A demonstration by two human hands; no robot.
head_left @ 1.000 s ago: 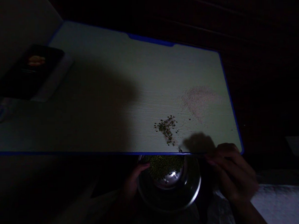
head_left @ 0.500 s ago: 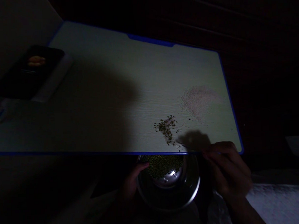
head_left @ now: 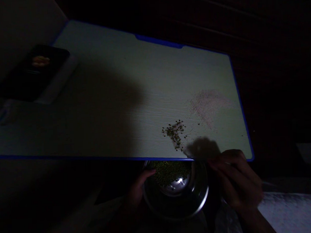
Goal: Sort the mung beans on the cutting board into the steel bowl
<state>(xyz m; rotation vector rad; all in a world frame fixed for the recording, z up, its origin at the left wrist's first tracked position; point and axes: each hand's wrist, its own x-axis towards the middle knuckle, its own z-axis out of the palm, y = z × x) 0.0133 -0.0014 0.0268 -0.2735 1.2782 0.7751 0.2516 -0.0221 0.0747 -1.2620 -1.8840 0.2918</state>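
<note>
The scene is very dark. A pale board with a blue rim (head_left: 123, 97) lies in front of me. A small heap of green beans (head_left: 174, 132) sits near its front edge, and a faint pinkish patch of fine grains (head_left: 208, 104) lies to the right of it. Below the edge a steel bowl (head_left: 197, 200) holds more green beans (head_left: 170, 171). My left hand (head_left: 139, 189) grips the bowl's left rim. My right hand (head_left: 238, 181) hovers at the board's front right edge beside the bowl, fingers curled together; what they hold is hidden.
A dark flat device with an orange spot (head_left: 33, 72) rests on a pale slab at the board's far left. A whitish cloth surface (head_left: 293, 210) shows at the lower right. Everything beyond the board is black.
My right hand has drifted slightly left along the board's front edge, and its shadow moved with it. The left hand and bowl stay put.
</note>
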